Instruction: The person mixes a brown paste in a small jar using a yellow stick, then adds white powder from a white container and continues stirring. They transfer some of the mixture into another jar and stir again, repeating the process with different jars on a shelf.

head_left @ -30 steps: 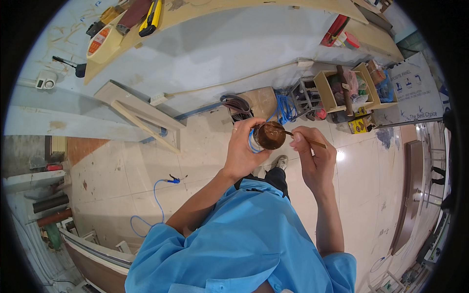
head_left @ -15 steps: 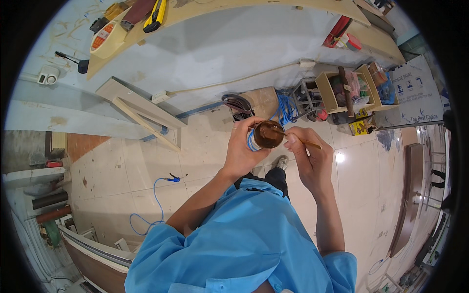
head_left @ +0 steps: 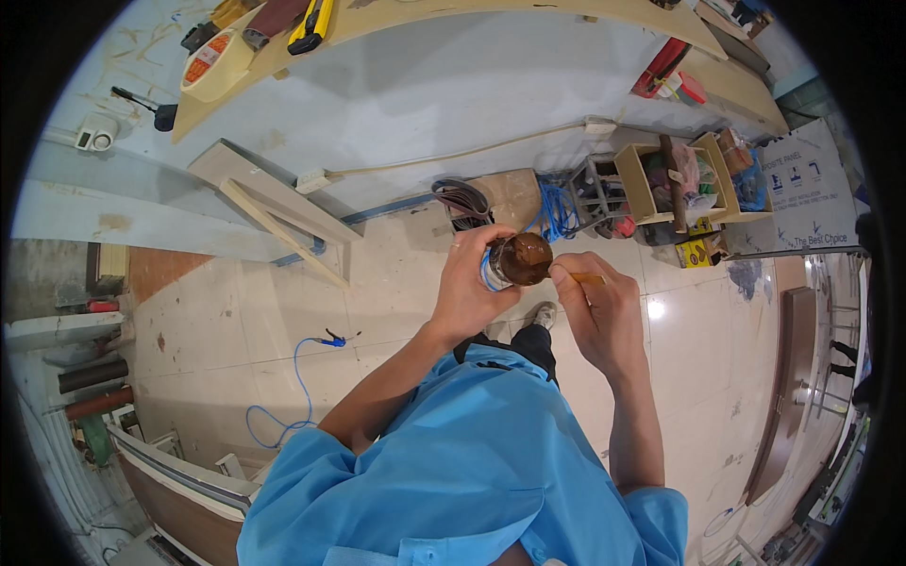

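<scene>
My left hand (head_left: 462,294) is wrapped round a small cup-like container (head_left: 492,272) with blue and white on its side. Its open mouth faces up and a little to the right, showing glossy dark brown stuff (head_left: 527,255) inside. Between thumb and fingers of my right hand (head_left: 604,309) is a thin yellowish-brown stick (head_left: 591,279). The stick's far end meets the container's right rim; whether its tip is in the brown stuff I cannot tell. Both hands are held in front of my blue shirt, above the floor.
Ahead, a wall shelf (head_left: 453,21) carries a yellow cutter (head_left: 310,28). Below it, sanding belts (head_left: 461,200), a coiled blue hose (head_left: 559,209) and cream bins (head_left: 651,184) stand by the wall. A blue air hose (head_left: 300,377) lies on the floor at left; a brown panel (head_left: 783,396) is at right.
The container has tipped slightly to the right in my left hand. The stick has swung to lie flatter and nearer the rim, with my right hand slightly lower.
</scene>
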Tool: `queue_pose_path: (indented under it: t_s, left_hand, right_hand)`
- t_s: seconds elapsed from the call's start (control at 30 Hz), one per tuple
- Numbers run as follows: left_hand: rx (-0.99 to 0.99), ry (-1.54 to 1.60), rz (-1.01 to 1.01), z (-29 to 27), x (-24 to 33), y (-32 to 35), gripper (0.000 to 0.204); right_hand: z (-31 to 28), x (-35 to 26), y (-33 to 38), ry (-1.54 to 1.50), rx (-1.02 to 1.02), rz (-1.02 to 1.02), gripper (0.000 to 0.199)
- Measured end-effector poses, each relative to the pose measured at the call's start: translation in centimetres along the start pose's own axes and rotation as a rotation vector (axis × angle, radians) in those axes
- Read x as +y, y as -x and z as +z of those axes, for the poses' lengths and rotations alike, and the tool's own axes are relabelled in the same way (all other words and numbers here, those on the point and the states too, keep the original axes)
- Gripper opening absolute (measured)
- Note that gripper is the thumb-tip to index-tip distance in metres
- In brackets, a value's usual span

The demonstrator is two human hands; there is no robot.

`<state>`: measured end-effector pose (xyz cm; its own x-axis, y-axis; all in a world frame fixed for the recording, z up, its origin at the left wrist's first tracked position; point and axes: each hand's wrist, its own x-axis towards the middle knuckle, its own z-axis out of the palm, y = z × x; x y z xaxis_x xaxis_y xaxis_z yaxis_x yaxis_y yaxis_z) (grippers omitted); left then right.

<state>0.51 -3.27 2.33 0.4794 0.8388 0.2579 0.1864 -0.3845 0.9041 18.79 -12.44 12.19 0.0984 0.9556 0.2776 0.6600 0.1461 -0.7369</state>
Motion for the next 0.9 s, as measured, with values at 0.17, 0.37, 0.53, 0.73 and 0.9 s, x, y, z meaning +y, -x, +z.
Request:
queue_pose_path:
  t_s: [0.17,0.37,0.53,0.73,0.9]
  left_hand:
    - [-0.039,0.0,-0.04,-0.1,0.2,-0.2,0.073]
    - [-0.074,0.0,-0.054,0.0,0.7,-0.6,0.073]
    - [-0.071,-0.008,-0.045,0.1,0.3,-0.8,0.074]
    - [-0.06,-0.009,-0.063,0.2,0.0,-0.9,0.075]
    - [-0.035,0.011,-0.028,0.1,-0.4,-1.1,0.074]
  right_hand:
    - [1.4,0.6,-0.8,-0.247,0.038,-0.01,0.01]
    - [-0.5,0.9,-1.4,0.035,0.027,-0.025,0.011]
    - [-0.5,1.0,-1.0,-0.167,-0.067,0.088,0.013]
    - [0.3,1.4,-1.5,-0.129,0.076,0.071,0.014]
    - [-0.2,1.1,-1.3,-0.271,-0.041,0.177,0.015]
